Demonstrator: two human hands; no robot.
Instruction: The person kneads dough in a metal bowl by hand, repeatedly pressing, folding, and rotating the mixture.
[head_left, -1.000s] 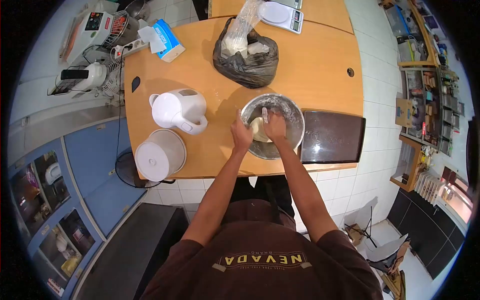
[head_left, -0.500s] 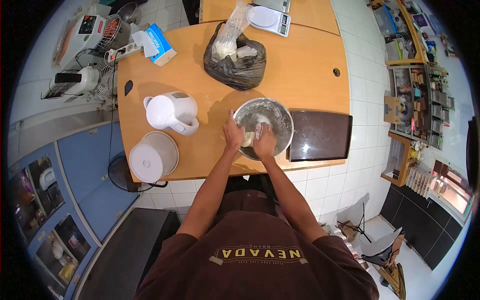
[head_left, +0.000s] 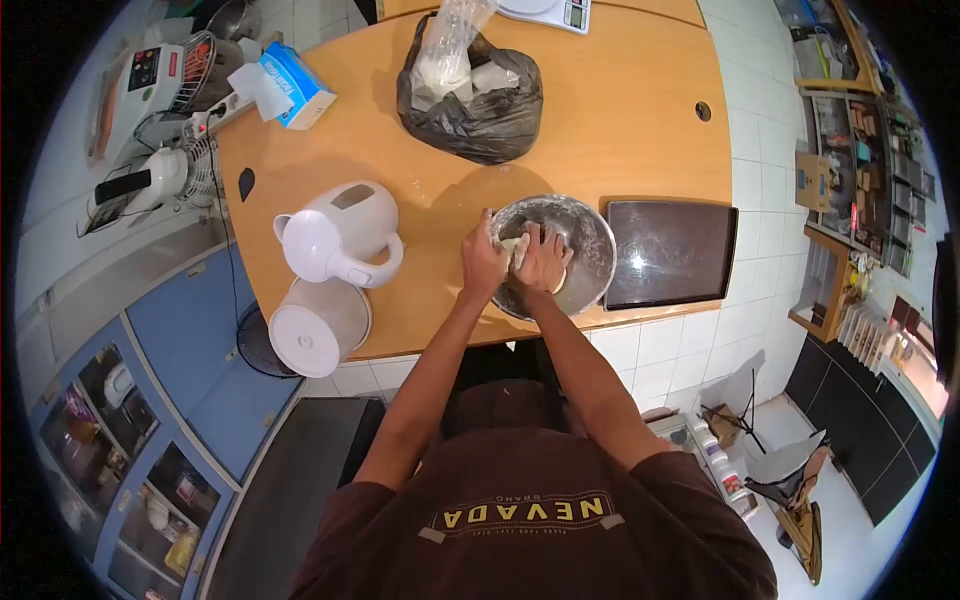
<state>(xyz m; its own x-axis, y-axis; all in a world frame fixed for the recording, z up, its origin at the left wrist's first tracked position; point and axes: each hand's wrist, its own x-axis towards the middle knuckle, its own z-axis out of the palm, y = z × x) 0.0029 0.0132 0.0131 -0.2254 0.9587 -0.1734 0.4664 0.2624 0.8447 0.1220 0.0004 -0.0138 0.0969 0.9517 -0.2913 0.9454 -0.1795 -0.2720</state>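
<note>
Left hand point(head_left: 484, 262) closed on bowl's point(head_left: 598, 252) left rim. Right hand point(head_left: 542, 264) inside bowl, fingers spread, palm over dough point(head_left: 514, 248); dough extends toward bowl's left wall, long axis unclear.

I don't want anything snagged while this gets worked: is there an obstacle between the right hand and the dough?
Nothing visible: the right hand presses on the dough inside the metal bowl. The left hand is at the bowl's left side, not between them.
</note>
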